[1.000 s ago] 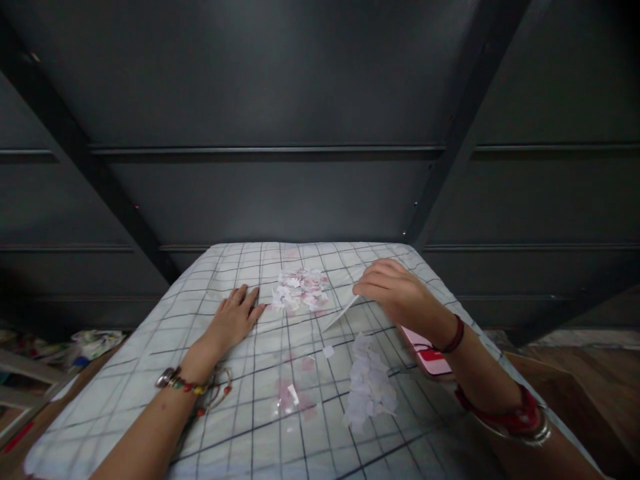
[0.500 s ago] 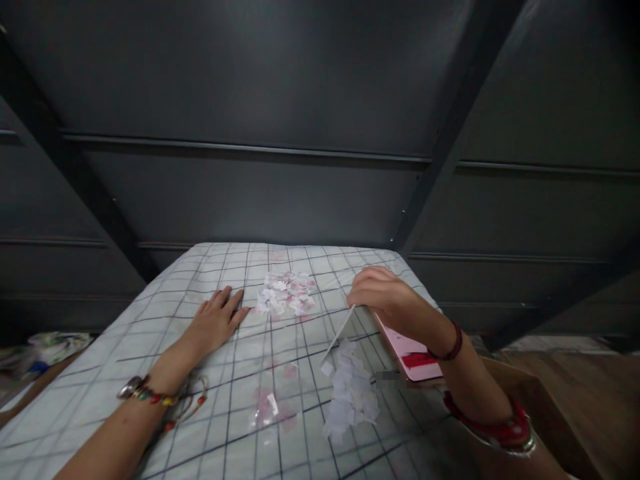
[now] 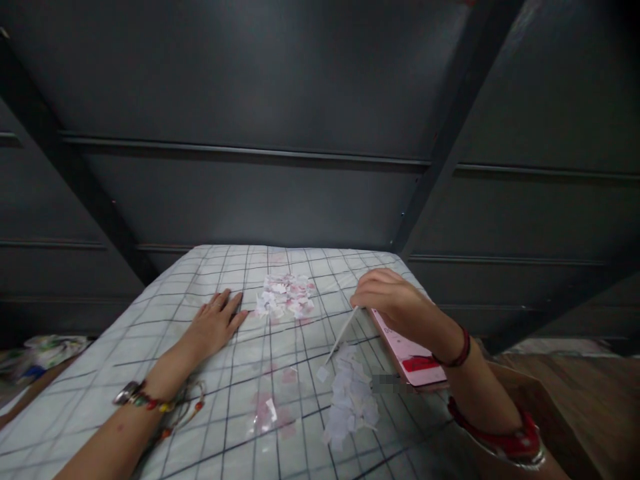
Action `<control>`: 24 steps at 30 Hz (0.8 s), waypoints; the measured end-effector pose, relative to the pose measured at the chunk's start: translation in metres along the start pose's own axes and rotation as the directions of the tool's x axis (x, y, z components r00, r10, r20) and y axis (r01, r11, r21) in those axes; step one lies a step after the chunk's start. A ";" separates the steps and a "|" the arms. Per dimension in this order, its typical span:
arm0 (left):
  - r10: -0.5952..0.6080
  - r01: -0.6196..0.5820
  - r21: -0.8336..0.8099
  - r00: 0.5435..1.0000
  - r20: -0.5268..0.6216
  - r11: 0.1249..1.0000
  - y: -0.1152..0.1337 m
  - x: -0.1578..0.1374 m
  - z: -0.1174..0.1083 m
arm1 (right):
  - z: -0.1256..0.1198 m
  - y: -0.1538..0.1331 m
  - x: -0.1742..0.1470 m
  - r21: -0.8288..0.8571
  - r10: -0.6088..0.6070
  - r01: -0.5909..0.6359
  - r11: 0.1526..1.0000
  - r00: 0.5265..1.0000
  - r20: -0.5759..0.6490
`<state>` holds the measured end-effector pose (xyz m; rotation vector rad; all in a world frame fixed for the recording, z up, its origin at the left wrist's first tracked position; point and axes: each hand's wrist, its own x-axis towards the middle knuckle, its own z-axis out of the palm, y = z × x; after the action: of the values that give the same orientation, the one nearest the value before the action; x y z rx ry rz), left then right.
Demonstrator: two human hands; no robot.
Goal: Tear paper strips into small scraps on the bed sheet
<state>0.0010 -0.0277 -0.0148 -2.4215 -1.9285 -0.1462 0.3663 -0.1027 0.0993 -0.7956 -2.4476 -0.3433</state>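
Observation:
My left hand (image 3: 215, 327) lies flat on the checked cloth, fingers spread, left of a pile of torn white and pinkish paper bits (image 3: 285, 295). My right hand (image 3: 383, 293) pinches the upper end of a thin white stick (image 3: 343, 335), which slants down to the left. Its lower tip is at or just above a small paper square (image 3: 323, 375); contact cannot be made out. Beside that lies a heap of white paper squares (image 3: 353, 400). A phone with a pink screen (image 3: 407, 353) lies partly hidden under my right hand and wrist.
A white checked cloth (image 3: 200, 413) covers the surface. A clear, shiny patch with pink marks (image 3: 273, 407) and a paper scrap lies near the middle. Dark panels (image 3: 260, 200) stand behind the far edge. A brown box (image 3: 540, 407) is at the right.
The stick's lower tip has shifted slightly, and the small square beside it sits a little lower left. The phone screen shows more beneath my right hand. My left hand stays in place.

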 end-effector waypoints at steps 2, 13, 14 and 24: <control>-0.005 0.005 -0.008 0.999 -0.031 1.000 -0.002 0.001 0.004 | 0.004 -0.004 0.003 -0.026 -0.009 0.008 1.000 1.000 -0.024; -0.009 0.009 0.002 1.000 -0.018 1.000 0.000 0.000 0.001 | 0.004 -0.010 0.007 0.034 0.010 -0.009 0.999 0.999 -0.031; -0.009 0.009 -0.001 1.000 -0.021 1.000 0.000 0.000 0.002 | 0.004 -0.009 0.006 0.047 0.005 -0.005 0.999 1.000 -0.009; 0.009 -0.010 -0.014 0.999 -0.054 1.000 -0.004 0.001 0.007 | 0.003 -0.010 0.006 0.039 0.003 -0.003 0.999 1.000 0.001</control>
<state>-0.0021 -0.0255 -0.0220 -2.4096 -1.8998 -0.2228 0.3551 -0.1063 0.0995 -0.7831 -2.4463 -0.2937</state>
